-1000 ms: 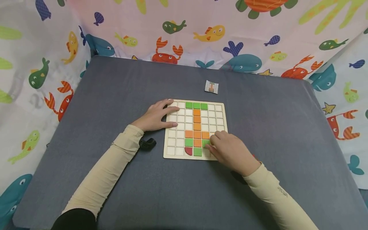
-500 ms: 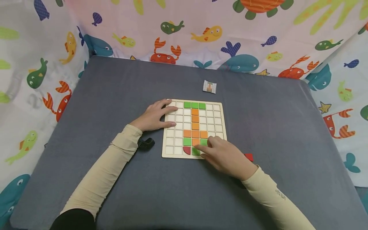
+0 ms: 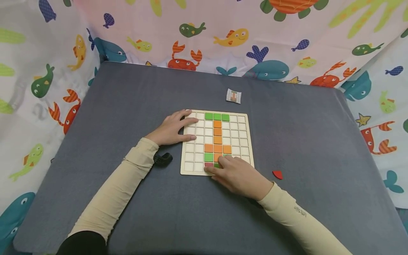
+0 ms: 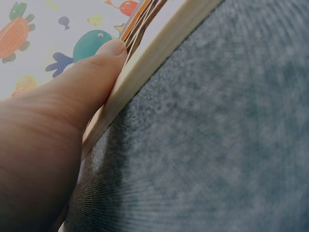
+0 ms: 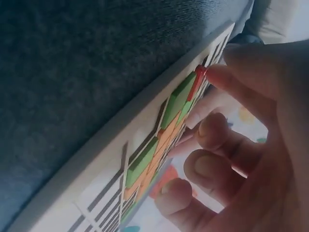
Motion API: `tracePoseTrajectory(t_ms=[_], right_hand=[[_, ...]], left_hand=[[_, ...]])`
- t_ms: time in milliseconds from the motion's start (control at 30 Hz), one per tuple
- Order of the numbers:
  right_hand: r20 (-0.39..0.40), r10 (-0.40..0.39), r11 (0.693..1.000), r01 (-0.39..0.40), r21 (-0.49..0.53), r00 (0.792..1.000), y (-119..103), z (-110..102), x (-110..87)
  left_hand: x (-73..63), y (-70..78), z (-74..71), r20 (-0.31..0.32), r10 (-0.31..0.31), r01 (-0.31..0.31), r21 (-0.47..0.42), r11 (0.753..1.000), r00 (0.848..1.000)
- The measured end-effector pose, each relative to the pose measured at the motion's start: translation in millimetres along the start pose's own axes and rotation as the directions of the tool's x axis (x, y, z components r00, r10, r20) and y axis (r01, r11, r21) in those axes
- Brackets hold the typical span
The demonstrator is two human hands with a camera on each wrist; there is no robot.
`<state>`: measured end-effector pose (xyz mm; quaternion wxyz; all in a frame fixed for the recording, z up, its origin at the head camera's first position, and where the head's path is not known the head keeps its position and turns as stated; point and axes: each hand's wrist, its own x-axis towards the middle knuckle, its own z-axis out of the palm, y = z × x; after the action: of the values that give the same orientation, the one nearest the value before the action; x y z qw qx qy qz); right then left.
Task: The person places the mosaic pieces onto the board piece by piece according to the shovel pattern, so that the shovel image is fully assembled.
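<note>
A wooden grid board (image 3: 240, 141) lies on the table, with green and orange square tiles (image 3: 217, 131) set in its cells. My left hand (image 3: 173, 129) rests spread on the board's left edge; its thumb (image 4: 99, 72) touches that edge in the left wrist view. Over the lower rows, my right hand (image 3: 240, 177) touches a red quarter-circle tile (image 5: 196, 82) with one fingertip. The other fingers hang loosely bent above the board, holding nothing. That hand hides part of the bottom rows. Right of the board lies another red quarter-circle tile (image 3: 278, 174).
Beyond the board lies a small card (image 3: 233, 96) printed with a grid pattern. Grey cloth (image 3: 143, 92) covers the table. A curtain (image 3: 204, 17) with sea-animal prints hangs at the back and both sides.
My right hand has moved left across the lower rows to the red tile in the bottom row. The loose red tile on the right has come into view. My left hand stays in place.
</note>
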<state>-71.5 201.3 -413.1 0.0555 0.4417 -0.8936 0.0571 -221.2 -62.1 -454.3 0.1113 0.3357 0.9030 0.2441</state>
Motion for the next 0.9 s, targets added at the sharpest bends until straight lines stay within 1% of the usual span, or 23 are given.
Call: tracePoseTrajectory(t_ms=[100, 200, 300, 367, 400, 467, 500, 567, 600, 633, 667, 700, 833, 900], right_hand=[[-0.011, 0.053, 0.998, -0.053, 0.041, 0.999, 5, -5, -6.2], [-0.055, 0.153, 0.988, -0.151, 0.037, 0.987, 17, -16, -21.4], [-0.132, 0.248, 0.968, -0.25, -0.001, 0.96, 35, -26, -48.0], [-0.157, 0.3, 0.951, -0.307, -0.021, 0.941, 46, -33, -68.6], [-0.158, 0.331, 0.941, -0.337, -0.017, 0.93, 51, -36, -78.2], [-0.124, 0.397, 0.916, -0.4, -0.002, 0.909, 57, -41, -96.6], [-0.088, 0.432, 0.901, -0.433, 0.012, 0.897, 58, -43, -104.4], [-0.01, 0.498, 0.866, -0.497, 0.047, 0.867, 59, -43, -118.0], [0.028, 0.523, 0.849, -0.524, 0.069, 0.852, 58, -42, -123.6], [0.051, 0.537, 0.837, -0.54, 0.086, 0.842, 57, -40, -128.9], [0.06, 0.543, 0.832, -0.546, 0.098, 0.838, 57, -37, -133.3], [0.055, 0.542, 0.831, -0.545, 0.109, 0.838, 56, -34, -137.1], [-0.04, 0.501, 0.862, -0.494, 0.117, 0.865, 54, -23, -146.9], [-0.074, 0.486, 0.871, -0.476, 0.122, 0.871, 54, -19, -148.6]], left_hand=[[-2.0, -1.1, -0.4, 0.003, -0.005, 0.005, -0.003, 1.0, 1.0], [-2.8, -1.4, -0.6, 0.005, -0.004, 0.004, -0.005, 1.0, 1.0], [-1.9, -0.5, -0.6, 0.01, -0.006, 0.006, -0.006, 1.0, 1.0], [-1.2, 0.7, -1.5, 0.013, -0.008, 0.009, -0.004, 1.0, 1.0], [-0.7, 1.0, -1.9, 0.013, -0.01, 0.01, -0.004, 1.0, 1.0], [0.7, 1.4, -2.2, 0.011, -0.008, 0.008, -0.002, 1.0, 1.0], [1.2, 1.6, -2.6, 0.01, -0.006, 0.006, -0.003, 1.0, 1.0], [2.1, 0.9, -2.8, 0.009, -0.004, 0.004, 0.001, 1.0, 1.0], [2.5, 0.4, -2.6, 0.009, -0.003, 0.003, 0.003, 1.0, 1.0], [2.7, 0.1, -2.5, 0.01, -0.002, 0.002, 0.003, 1.0, 1.0], [2.8, -0.1, -2.4, 0.01, 0.0, 0.0, 0.0, 1.0, 1.0], [2.8, -0.4, -2.2, 0.01, 0.0, 0.0, -0.003, 1.0, 1.0], [2.4, -1.8, -0.9, 0.013, 0.002, -0.002, -0.011, 1.0, 1.0], [2.2, -2.2, -0.2, 0.013, 0.001, 0.0, -0.011, 1.0, 1.0]])
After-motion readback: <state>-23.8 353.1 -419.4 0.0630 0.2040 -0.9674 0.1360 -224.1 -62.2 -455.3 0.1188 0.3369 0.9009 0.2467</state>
